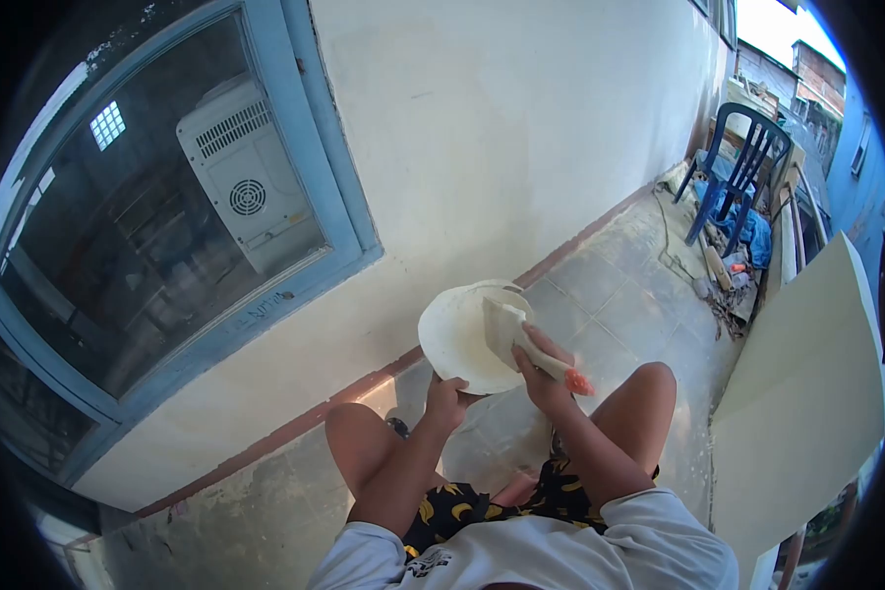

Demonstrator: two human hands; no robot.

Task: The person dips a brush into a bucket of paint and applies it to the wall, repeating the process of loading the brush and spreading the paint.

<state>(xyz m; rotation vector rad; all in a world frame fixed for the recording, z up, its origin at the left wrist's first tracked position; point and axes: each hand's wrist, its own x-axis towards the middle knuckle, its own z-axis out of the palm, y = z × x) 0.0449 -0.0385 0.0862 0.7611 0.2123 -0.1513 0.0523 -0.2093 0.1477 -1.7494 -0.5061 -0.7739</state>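
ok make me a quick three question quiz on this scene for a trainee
1. Which hand holds the tool with the red-tipped handle?
2. True or false: the left hand grips the rim of the bowl.
3. What colour is the chair: a) white, b) dark blue, c) red?
Key: 1. The right hand. 2. True. 3. b.

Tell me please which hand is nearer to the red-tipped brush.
Right. The right hand grips the brush; the left hand is farther, holding the white container by its edge.
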